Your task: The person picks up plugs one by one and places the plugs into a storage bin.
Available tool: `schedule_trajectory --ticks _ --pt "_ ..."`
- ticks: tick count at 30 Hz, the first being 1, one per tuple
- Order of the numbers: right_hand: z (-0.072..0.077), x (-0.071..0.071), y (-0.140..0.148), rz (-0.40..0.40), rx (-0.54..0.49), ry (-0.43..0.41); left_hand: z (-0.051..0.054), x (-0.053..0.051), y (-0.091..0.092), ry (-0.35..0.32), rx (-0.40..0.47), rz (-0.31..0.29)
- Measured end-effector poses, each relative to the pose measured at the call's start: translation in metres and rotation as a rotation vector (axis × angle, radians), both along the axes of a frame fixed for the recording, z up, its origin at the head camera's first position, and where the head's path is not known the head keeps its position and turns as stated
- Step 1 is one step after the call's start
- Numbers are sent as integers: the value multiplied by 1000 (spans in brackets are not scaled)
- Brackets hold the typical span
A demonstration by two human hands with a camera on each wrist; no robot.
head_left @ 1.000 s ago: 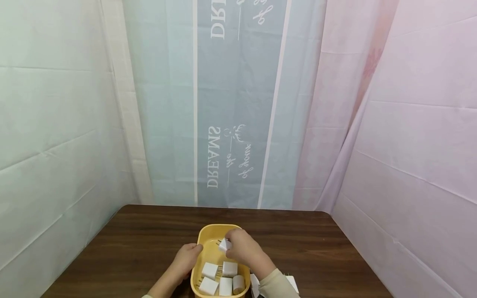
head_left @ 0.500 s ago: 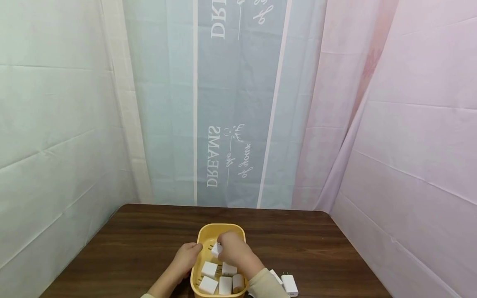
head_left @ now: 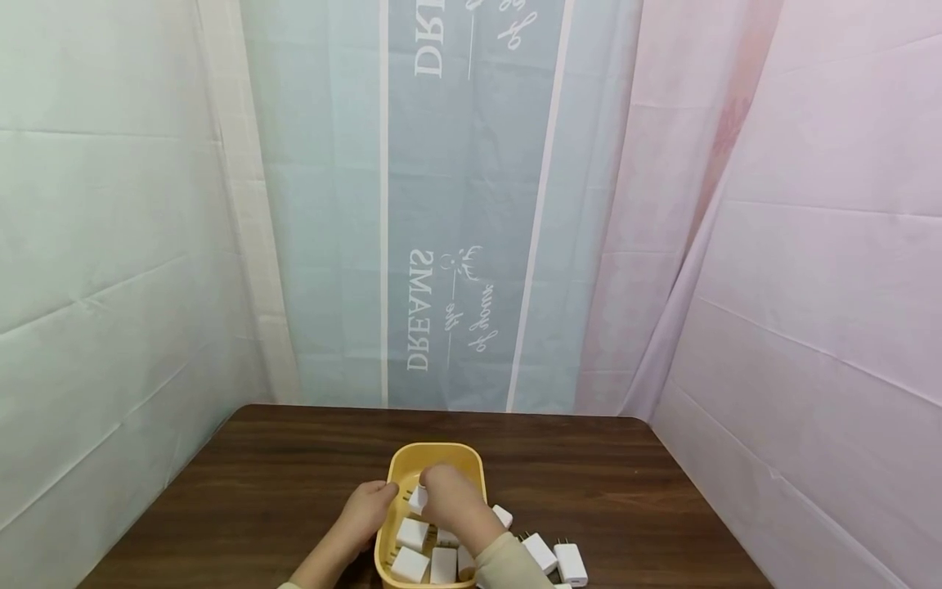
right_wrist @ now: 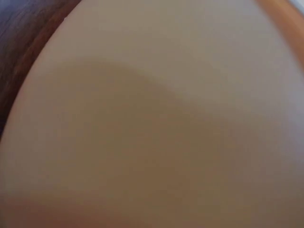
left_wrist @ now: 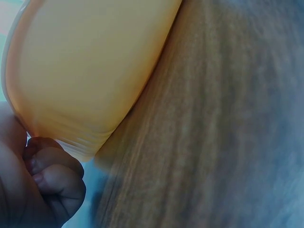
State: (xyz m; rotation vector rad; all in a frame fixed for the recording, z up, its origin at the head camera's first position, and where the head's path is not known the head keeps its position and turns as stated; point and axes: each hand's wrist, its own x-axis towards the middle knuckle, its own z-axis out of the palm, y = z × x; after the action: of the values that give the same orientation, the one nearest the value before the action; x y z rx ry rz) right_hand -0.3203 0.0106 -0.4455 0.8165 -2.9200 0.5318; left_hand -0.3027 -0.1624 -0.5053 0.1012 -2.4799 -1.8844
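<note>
A yellow plastic bin (head_left: pixel 441 452) stands near the front of the table. My left hand (head_left: pixel 368 509) pinches its left rim; in the left wrist view, curled fingers (left_wrist: pixel 59 175) grip the rim beside the bin's outer wall (left_wrist: pixel 90 71). Inside the bin, my right hand (head_left: pixel 456 501) holds a white plug-in charger (head_left: pixel 416 500), prongs pointing left, partly covered by the fingers. Several more white chargers (head_left: pixel 413 534) lie in the bin's near half, some hidden by the right forearm. A pale, blurred surface fills most of the right wrist view, without showing the hand.
More white chargers (head_left: pixel 570 564) lie on the dark wooden table (head_left: pixel 625 483) right of the bin, partly behind the right sleeve (head_left: pixel 511 564). Hanging cloth (head_left: pixel 471 204) with printed lettering rises behind the table, and pale sheets enclose both sides.
My right hand has moved left and slightly nearer inside the bin, carrying the charger. More chargers on the table have come into view past the sleeve. The left hand keeps its place on the rim.
</note>
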Motion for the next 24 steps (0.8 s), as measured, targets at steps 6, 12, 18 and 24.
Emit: schedule_trajectory --ticks 6,12,18,24 --pt "-3 -3 -4 2 34 36 0 1 1 -1 3 7" --pt "-4 -6 -8 -14 74 23 1 1 1 -4 13 3" --pt "-6 -4 -10 -22 90 -24 0 4 1 4 14 -10" --pt "-7 -6 -10 -26 87 -59 1 3 2 24 15 -2"
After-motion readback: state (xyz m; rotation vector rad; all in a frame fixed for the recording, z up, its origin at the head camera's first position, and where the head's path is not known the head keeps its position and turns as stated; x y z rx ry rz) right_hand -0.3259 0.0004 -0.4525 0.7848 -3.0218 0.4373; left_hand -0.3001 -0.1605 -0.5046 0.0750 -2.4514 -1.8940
